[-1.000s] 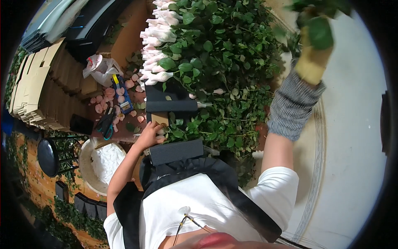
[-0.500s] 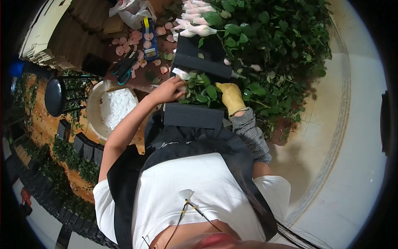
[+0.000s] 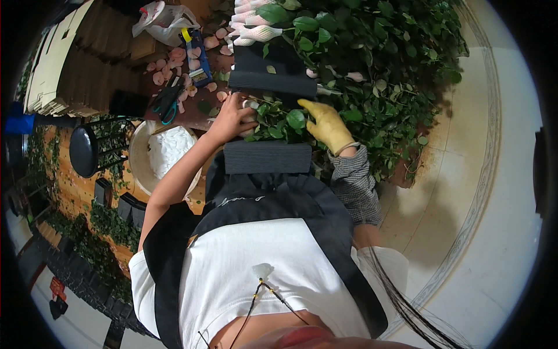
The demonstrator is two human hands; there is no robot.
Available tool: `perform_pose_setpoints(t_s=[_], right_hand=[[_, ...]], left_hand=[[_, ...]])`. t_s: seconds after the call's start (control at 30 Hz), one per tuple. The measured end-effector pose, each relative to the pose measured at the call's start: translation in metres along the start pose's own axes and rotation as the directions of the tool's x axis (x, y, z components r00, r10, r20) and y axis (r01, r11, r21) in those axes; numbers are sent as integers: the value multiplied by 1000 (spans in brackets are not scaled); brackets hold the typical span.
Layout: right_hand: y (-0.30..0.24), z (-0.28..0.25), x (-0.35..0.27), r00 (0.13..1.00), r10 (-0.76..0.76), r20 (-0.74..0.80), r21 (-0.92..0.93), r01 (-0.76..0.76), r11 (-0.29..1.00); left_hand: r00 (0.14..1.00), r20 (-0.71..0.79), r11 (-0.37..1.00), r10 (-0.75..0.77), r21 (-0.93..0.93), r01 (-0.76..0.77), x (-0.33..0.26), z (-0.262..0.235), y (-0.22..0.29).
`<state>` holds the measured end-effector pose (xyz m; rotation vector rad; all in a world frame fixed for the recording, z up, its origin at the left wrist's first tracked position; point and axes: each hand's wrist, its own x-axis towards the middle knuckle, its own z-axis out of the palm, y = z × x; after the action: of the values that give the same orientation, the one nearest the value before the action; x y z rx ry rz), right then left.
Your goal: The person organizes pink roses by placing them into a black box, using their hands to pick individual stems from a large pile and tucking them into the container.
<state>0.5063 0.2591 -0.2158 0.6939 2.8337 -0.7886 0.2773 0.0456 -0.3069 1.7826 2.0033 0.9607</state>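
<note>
Across a black corrugated sheet lie leafy rose stems, their pale heads at the left end. My bare left hand has its fingers curled over those rose heads, partly hiding them. At the other side of the leaves, my right hand wears a yellow glove, with thumb and forefinger apart and nothing between them. The near flap of the corrugated sheet rises against my black apron; the far flap lies beyond the stems.
Several netted pink roses lie at the back, beside a large heap of leafy stems. Scissors, a blue tool and petals lie left, near stacked cardboard. A tub of white pieces stands below.
My right hand's fingers have spread, and its forefinger now points forward over the leaves. The left hand stays at the rose heads. The whole view has shifted slightly.
</note>
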Motion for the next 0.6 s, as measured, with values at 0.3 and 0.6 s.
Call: perform_pose_setpoints(t_s=[0.3,0.6], right_hand=[[-86,31,113,853,340,397,-475,-126,871],[-30,62,97,872,282,400,447,-454,771]], left_hand=[[1000,15,996,2,92,-3,-1,4,-6],[1000,24,990,6,143,-10,-2,-2,0]])
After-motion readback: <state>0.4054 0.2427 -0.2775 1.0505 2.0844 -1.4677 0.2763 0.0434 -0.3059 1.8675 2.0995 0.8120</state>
